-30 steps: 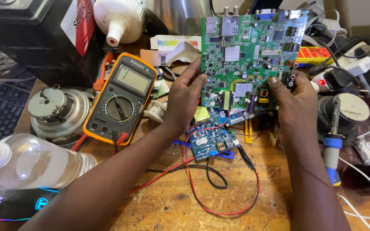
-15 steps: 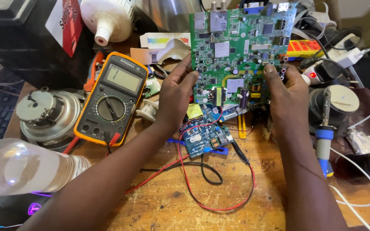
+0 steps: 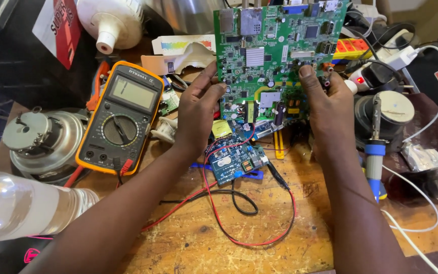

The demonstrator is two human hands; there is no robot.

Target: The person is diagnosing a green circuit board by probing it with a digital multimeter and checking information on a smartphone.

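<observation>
Cluttering the scuffed wooden workbench [image 3: 259, 253]: multimeter [image 3: 120, 117], wires [image 3: 239, 223].

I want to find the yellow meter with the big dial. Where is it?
In the head view, the yellow multimeter lies on the wooden workbench, left of the left hand holding the green circuit board, beside the round metal motor.

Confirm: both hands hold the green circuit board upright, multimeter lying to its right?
Not quite. In the head view the multimeter lies left of the green circuit board, not right. The left hand and right hand do hold it upright.
</observation>
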